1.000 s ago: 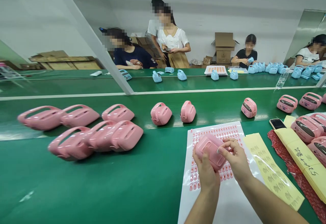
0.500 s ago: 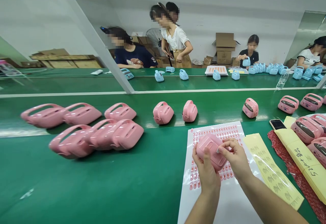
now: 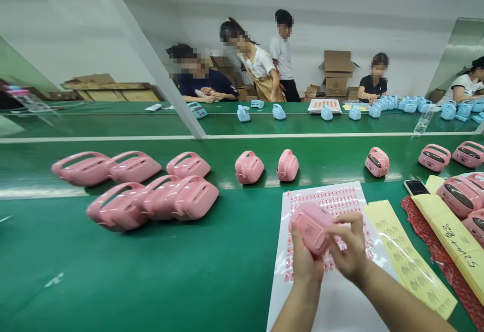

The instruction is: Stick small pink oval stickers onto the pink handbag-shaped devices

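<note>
Pink plastic shell [image 3: 310, 227] held just above sticker sheet [image 3: 336, 299], clasped from below by left hand [image 3: 304, 264]; right hand [image 3: 351, 254] pinching its side edge, fingers closed on it. Likely risk: slip from loose pinch, shell dropping onto sheet, scuffing stickers.

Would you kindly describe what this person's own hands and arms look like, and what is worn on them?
The left hand and the right hand are bare, with no gloves, and no ring, watch or bracelet shows. Both forearms are uncovered down to the picture's lower edge, with no sleeve in view. The nails are too small to judge.
</note>
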`<state>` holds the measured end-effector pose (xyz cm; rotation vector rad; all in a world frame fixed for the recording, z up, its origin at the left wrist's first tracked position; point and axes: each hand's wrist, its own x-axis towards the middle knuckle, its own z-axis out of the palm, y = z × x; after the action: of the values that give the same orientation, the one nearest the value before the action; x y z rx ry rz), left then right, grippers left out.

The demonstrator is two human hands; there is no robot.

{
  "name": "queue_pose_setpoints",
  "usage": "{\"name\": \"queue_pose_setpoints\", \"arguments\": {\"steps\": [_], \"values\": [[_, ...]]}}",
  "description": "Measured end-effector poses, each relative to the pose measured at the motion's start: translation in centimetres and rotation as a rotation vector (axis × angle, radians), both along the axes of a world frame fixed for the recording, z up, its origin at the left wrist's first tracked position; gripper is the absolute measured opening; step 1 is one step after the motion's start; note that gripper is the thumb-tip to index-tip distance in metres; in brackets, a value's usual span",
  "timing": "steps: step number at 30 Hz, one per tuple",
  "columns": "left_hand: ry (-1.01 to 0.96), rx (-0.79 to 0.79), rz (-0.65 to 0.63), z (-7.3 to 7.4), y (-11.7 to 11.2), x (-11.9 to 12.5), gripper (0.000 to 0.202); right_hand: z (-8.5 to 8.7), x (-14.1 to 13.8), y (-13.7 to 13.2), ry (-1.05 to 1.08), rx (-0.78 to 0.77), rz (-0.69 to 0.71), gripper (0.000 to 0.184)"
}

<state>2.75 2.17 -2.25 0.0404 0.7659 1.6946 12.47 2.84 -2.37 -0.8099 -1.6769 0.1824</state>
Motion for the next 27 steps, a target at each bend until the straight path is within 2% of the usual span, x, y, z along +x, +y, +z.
{"name": "queue_pose_setpoints", "arguments": {"steps": [3, 5, 8, 11, 14, 17, 22, 27], "values": [[-0.101, 0.053, -0.063, -2.3, -0.9, -3.1, 0.043, 0.1, 0.1, 3.3, 0.029, -0.157, -0.023, 0.025], [-0.165, 0.181, -0.113, -4.5, -1.8, -5.5, 0.05, -0.3, -0.9, 6.4, -0.087, -0.306, 0.002, 0.03], [-0.188, 0.374, -0.123, -7.6, -3.0, -8.3, 0.056, -1.3, -4.3, 10.8, -0.324, -0.445, 0.11, 0.039], [-0.195, 0.42, -0.067, -9.4, -3.7, -9.5, 0.051, -2.5, -8.4, 13.7, -0.437, -0.482, 0.155, 0.048], [-0.239, 0.347, -0.022, -9.9, -4.0, -9.7, 0.047, -3.4, -11.5, 15.0, -0.534, -0.506, 0.152, 0.057], [-0.271, 0.3, 0.006, -9.9, -4.0, -9.7, 0.042, -4.0, -13.1, 15.4, -0.605, -0.517, 0.141, 0.063], [-0.253, 0.31, 0.022, -9.5, -3.7, -9.4, 0.035, -4.4, -13.6, 15.2, -0.646, -0.533, 0.111, 0.062], [-0.255, 0.253, 0.029, -9.3, -3.7, -9.2, 0.042, -4.0, -13.4, 14.9, -0.568, -0.59, 0.11, 0.06]]}}
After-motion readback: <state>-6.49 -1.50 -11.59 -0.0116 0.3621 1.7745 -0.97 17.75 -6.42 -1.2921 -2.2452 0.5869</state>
